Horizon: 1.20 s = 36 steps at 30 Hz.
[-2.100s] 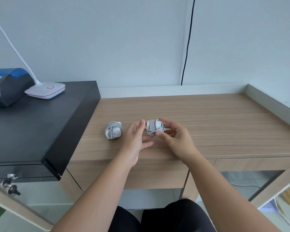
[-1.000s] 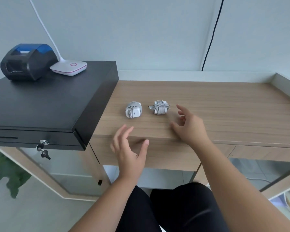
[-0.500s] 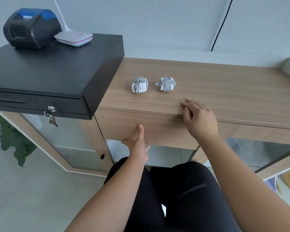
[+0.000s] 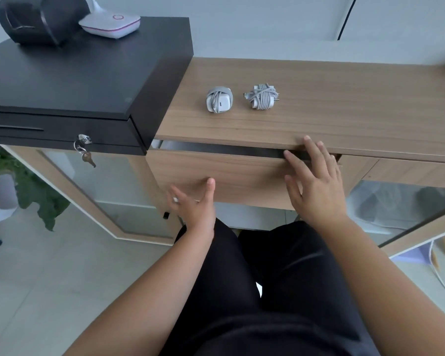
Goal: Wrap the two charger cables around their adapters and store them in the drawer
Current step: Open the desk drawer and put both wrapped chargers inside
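Observation:
Two white chargers lie side by side on the wooden desk top [image 4: 344, 104], each with its cable wound around the adapter: the left charger [image 4: 219, 100] and the right charger [image 4: 263, 96]. Below them the wooden drawer [image 4: 242, 173] stands slightly pulled out, a dark gap showing along its top. My left hand [image 4: 193, 201] hovers in front of the drawer's lower edge, fingers spread, holding nothing. My right hand [image 4: 314, 181] lies flat with spread fingers over the drawer's upper right edge, fingertips at the desk's front rim.
A black cash drawer [image 4: 75, 80] with a key in its lock [image 4: 84, 150] sits left of the desk, carrying a dark printer [image 4: 36, 16] and a white lamp base [image 4: 111, 23]. A green plant [image 4: 34, 194] stands on the floor at left. My legs are under the desk.
The drawer has come out a little, opening a gap under the desk top. My left hand has let go of its underside and opened; my right hand slid down from the desk edge.

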Each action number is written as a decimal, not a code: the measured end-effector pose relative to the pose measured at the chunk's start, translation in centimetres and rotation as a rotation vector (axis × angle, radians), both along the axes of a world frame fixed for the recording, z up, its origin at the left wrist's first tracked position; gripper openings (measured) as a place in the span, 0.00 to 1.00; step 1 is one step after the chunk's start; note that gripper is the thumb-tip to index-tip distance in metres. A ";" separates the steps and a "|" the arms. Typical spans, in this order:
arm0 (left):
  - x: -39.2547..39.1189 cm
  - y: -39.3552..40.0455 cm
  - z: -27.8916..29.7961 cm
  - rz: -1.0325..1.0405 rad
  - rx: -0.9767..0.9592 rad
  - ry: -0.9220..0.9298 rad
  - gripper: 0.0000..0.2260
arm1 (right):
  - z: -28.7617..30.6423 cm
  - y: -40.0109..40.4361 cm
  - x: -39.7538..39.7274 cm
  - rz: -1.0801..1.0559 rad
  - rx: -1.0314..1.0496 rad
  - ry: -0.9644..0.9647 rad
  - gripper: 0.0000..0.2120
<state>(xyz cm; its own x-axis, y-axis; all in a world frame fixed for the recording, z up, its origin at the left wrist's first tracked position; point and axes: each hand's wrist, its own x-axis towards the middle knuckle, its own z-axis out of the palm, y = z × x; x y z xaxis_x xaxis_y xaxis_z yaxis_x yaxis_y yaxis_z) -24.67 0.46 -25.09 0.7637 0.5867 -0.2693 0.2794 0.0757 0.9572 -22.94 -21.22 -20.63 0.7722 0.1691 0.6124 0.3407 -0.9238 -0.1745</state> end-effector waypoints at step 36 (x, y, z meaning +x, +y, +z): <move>-2.9 5.3 11.4 -0.662 1.223 -0.749 0.08 | 11.2 -1.2 4.1 0.253 0.200 0.328 0.23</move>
